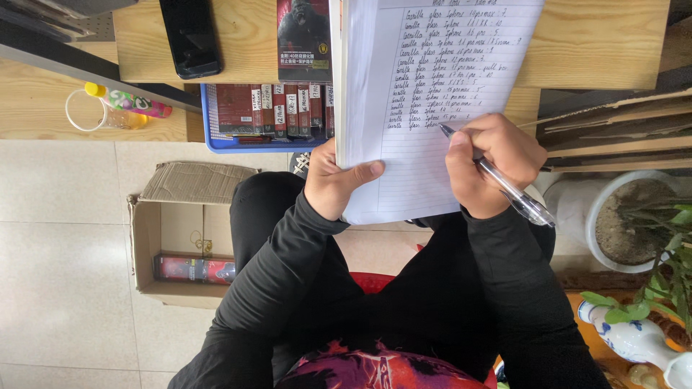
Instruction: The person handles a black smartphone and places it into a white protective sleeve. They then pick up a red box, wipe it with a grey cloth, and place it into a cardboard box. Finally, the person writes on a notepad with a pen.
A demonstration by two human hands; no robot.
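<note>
Your left hand [333, 184] pinches the white lined paper notebook [425, 101], propped over your lap; your right hand [490, 162] grips the clear plastic pen [504, 184] (tip on paper). Unsupported pages could buckle and smear the line.

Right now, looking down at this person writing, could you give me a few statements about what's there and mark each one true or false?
1. The right hand holds a pen with its tip on the lined notebook. True.
2. The left hand rests flat on the floor. False: it grips the notebook's lower left edge, thumb on the page.
3. The cardboard box on the floor is taped shut. False: its flaps are open and a red package lies inside.
4. A black phone lies on the wooden table. True.
5. The blue tray holds fruit. False: it holds a row of dark red packages.
</note>
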